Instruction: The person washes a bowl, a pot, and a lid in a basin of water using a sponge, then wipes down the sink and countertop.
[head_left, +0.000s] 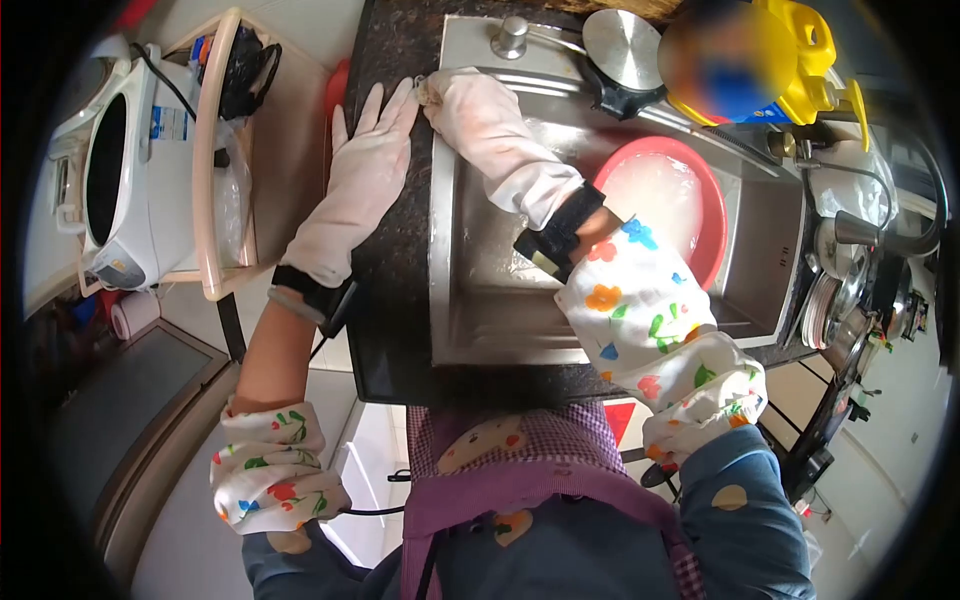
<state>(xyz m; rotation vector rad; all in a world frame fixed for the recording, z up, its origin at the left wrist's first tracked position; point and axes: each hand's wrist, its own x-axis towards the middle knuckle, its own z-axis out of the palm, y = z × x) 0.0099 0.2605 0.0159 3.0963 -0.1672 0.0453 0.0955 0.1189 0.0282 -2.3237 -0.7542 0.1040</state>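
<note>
Both hands wear pale rubber gloves with dark bands at the wrists. My left hand [375, 145] lies flat on the dark countertop [390, 330] left of the sink, its fingers spread and pointing away from me. Beside its fingertips, my right hand [450, 98] is closed at the sink's upper left corner, on something small and brownish that I cannot make out. My right forearm reaches across the metal sink [480, 335]. Inside the sink, a red basin [712, 200] holds cloudy whitish liquid, partly hidden by the sleeve.
Behind the sink are a metal lid [622, 48] with a black handle and a yellow jug [805, 40]. The faucet [870, 232] and stacked dishes [820, 310] are at the right. A white appliance [140, 170] sits on a shelf at the left.
</note>
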